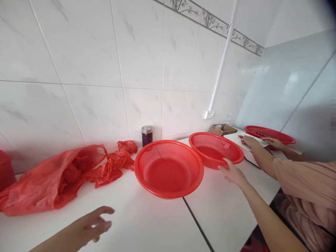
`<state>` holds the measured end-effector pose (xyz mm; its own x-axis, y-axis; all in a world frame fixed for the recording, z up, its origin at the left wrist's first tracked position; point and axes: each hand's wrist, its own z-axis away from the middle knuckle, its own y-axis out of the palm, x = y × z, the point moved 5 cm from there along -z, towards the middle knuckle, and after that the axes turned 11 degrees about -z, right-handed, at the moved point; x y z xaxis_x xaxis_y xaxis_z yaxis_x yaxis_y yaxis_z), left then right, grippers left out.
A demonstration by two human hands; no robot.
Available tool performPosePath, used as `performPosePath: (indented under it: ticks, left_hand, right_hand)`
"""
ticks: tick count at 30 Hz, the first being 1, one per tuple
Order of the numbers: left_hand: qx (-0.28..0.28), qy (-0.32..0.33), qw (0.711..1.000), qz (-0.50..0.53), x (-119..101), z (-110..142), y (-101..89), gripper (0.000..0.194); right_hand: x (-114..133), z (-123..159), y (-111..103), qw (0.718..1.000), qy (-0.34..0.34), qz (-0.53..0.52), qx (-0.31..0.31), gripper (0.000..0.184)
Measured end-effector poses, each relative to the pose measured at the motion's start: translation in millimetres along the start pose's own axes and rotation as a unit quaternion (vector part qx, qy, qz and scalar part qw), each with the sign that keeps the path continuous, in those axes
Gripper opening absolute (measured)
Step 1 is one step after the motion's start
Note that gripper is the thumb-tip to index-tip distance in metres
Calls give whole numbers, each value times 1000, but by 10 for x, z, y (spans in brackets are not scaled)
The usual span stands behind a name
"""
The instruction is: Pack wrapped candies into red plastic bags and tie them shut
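Over the front left of the white table (pixel 147 224), my left hand (pixel 90 227) hangs with its fingers loosely bent and apart, holding nothing. A round red plastic basket (pixel 168 171) with a mesh wall stands in the middle, to the right of that hand. My right hand (pixel 233 173) is at the near right rim of a second red basket (pixel 210 161), fingers spread and one fingertip appearing to touch the rim. No contents show in either basket. The two baskets stand side by side, their rims close together.
Red plastic bags (pixel 44 185) lie crumpled on the left. A dark jar with a silver lid (pixel 147 135) stands by the wall. At right, a co-worker's hands (pixel 249 141) are over a white scale (pixel 236 140), before another red basket (pixel 286 136) and a cardboard box (pixel 223 130).
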<state>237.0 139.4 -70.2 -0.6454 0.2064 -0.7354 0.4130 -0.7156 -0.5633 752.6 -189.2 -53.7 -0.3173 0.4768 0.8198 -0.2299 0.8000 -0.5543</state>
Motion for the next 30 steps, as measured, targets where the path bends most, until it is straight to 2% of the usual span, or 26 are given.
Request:
performPosePath:
  ticks: [1, 3, 5, 7, 9, 12, 15, 17, 20, 23, 26, 30]
  left_hand:
    - [46, -12, 999, -18, -211, -2, 137, 47]
    - [81, -15, 997, -10, -597, -19, 312, 56]
    - [88, -20, 995, 41, -858, -101, 416, 62]
    - [73, -33, 991, 111, -987, -252, 482, 61]
    - [45, -38, 979, 195, -1045, -428, 534, 54]
    - [27, -7, 953, 301, -1130, -594, 625, 41]
    - [52, 15, 937, 346, -1203, -529, 752, 30]
    - [79, 15, 930, 359, -1216, -395, 852, 27]
    - [94, 13, 920, 381, -1196, -212, 975, 23]
    - [79, 11, 913, 399, -1184, -169, 1045, 22]
    - [58, 19, 908, 414, -1221, -230, 1085, 18]
    - [-12, 44, 890, 454, -1255, -305, 1069, 17]
  right_hand:
    - [-63, -68, 18, 1000, 2, 7, 4, 59]
    - [-152, -147, 48, 1000, -3, 6, -7, 50]
    - [-182, -199, 72, 1000, -11, 1, -18, 44]
    - [-146, -264, 113, 1000, -20, -15, -16, 42]
    - [-46, -345, 198, 998, -34, -46, 6, 43]
    - [189, -427, 380, 989, -75, -113, 52, 52]
    - [406, -352, 518, 976, -107, -175, 79, 61]
    - [491, -190, 555, 969, -113, -197, 99, 60]
    - [527, 153, 541, 955, -101, -226, 161, 52]
    - [479, 448, 456, 932, -48, -291, 213, 49]
    - [430, 585, 327, 927, -15, -320, 195, 53]
    - [411, 624, 223, 939, -25, -291, 179, 56]
